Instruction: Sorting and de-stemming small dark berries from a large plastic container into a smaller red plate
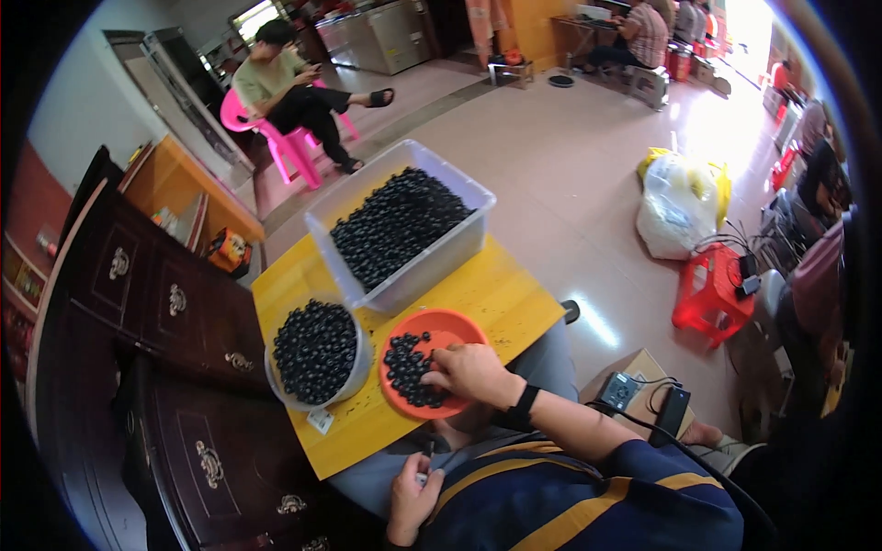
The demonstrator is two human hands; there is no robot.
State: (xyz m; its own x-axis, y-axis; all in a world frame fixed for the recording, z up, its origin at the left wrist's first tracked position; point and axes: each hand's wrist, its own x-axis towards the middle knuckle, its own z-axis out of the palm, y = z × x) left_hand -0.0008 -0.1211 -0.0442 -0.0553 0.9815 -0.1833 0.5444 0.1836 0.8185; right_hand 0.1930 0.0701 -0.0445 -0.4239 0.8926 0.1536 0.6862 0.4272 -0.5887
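An orange bowl point(450, 323) holds a layer of small black round pieces point(404, 369). My right hand point(470, 372) reaches over its right side, fingers curled down among the pieces; the fingertips are partly hidden, so I cannot make out what they pinch. Low in the view, above my lap, my left hand point(415, 493) is closed around a small, thin tool point(430, 450) whose narrow end sticks up. Left of the bowl stands a round whitish tub point(364, 354) heaped with the same black pieces. Behind both, a large translucent bin point(436, 266) holds many more.
The bowl and containers sit on a yellow tabletop point(524, 298) scattered with dark bits. Dark drawers point(175, 340) stand close at left. A red stool point(709, 294), a white bag point(678, 207) and a cardboard box point(634, 369) with cabled devices are at right. A person sits on a pink chair point(289, 151).
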